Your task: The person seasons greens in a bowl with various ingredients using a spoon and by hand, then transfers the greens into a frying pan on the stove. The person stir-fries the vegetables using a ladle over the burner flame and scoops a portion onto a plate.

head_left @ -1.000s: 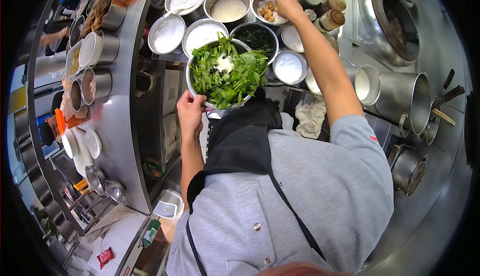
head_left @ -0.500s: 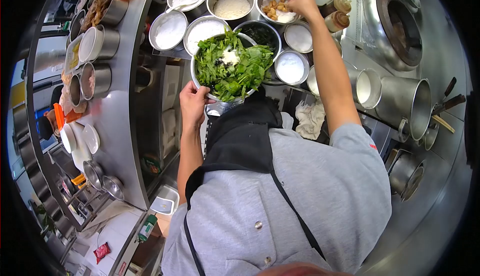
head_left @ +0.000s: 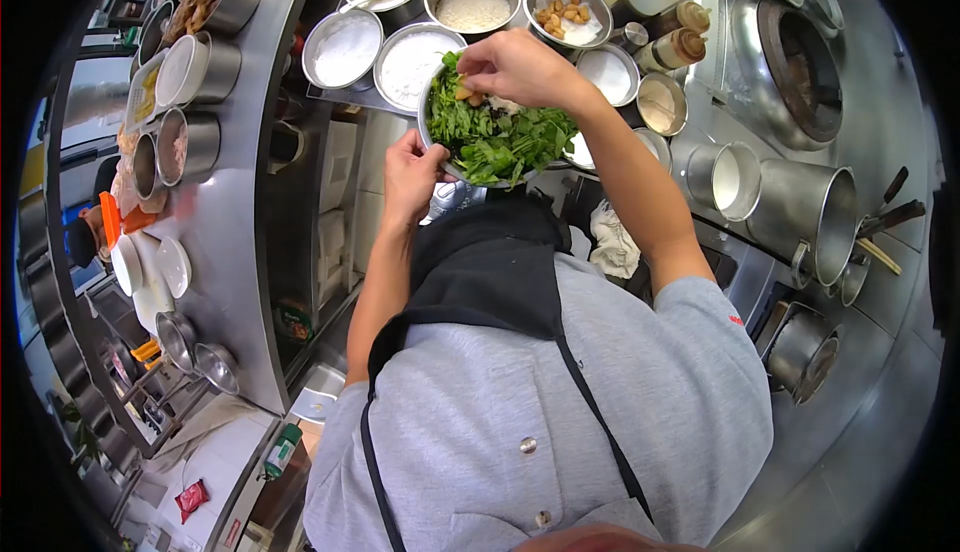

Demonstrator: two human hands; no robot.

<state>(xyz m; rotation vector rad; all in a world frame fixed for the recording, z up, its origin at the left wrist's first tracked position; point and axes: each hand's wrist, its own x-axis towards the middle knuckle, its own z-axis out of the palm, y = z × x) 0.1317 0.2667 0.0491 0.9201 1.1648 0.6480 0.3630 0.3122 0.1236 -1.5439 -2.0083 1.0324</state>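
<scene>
1. The right hand [head_left: 525, 70] has come away from the ingredient bowl [head_left: 565, 17] and is now over the leafy greens [head_left: 515, 147].
2. Its grip is pinched together, with golden-brown pieces [head_left: 466, 92] at the fingertips, right above the leaves; I judge the transfer between the 2 bowls under way, with more pieces left behind.
3. The left hand [head_left: 412, 177] stays clamped on the rim of the metal bowl [head_left: 424, 120], at its lower left; that bowl holds the greens and has shifted rightward, now covering most of a small bowl of white powder [head_left: 580, 152].
4. Beyond the greens stand 3 bowls of white powder [head_left: 415, 57] and a pot of pale grains [head_left: 473, 7]; squeeze bottles [head_left: 672, 49] cluster at the upper right.
5. The right hand and forearm stand in the way of the view, partly covering the pale heap [head_left: 505, 104] on the leaves and small bowls beside them.
6. Farther off, the left counter [head_left: 228, 292] carries metal pots and plates; a large pot [head_left: 815, 207] lies at the right.
</scene>
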